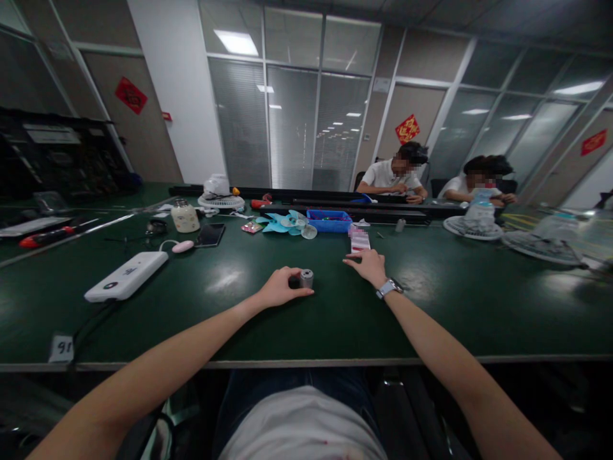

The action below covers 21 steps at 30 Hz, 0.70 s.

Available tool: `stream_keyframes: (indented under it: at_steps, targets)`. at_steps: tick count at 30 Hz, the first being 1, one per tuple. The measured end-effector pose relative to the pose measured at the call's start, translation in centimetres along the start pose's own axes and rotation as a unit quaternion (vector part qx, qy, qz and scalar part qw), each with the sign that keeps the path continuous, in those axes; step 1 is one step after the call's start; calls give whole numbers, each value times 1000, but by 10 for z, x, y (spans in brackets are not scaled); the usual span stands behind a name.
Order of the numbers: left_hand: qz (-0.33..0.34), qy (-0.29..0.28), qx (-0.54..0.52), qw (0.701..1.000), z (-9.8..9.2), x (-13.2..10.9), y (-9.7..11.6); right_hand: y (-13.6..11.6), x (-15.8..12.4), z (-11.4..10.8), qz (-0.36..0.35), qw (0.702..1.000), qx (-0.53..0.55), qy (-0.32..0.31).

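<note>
My left hand (281,287) curls its thumb and fingers around a small silver metal cylinder, which looks like a small motor (307,278). It stands upright on the green table, with dark holes in its top face. To the right, my right hand (368,265) is held over the table, thumb and forefinger brought close together at the tips. Whatever may be between those tips is too small to make out. Just beyond that hand lies a pink and white packet (360,240). A wristwatch (390,287) is on the right wrist.
Behind the hands are a blue tray (328,222) and light-blue fan blades (280,222). A white power strip (127,276), a phone (211,235) and a cream jar (184,217) lie to the left. Fan parts (474,225) stand at right; two people sit across the table.
</note>
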<state>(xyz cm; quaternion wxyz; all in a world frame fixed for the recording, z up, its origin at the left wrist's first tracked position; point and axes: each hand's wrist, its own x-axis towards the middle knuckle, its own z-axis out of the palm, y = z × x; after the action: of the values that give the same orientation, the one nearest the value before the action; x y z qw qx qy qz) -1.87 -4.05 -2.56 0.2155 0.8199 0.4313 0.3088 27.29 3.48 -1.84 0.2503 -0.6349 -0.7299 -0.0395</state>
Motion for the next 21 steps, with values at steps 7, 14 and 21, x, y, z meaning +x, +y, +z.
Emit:
stream_keyframes:
  at_steps: [7,14,21]
  targets:
    - [-1,-4,-19,1000,-1,-1,-2,5,-2,0,28,1000,-3,-3]
    - [6,-1,-16,1000,0,0,0,-18,-9,-10,-36,996,71,28]
    - [9,13,-14,1000,4,1,-1,-94,-45,-22,-248,919,304,40]
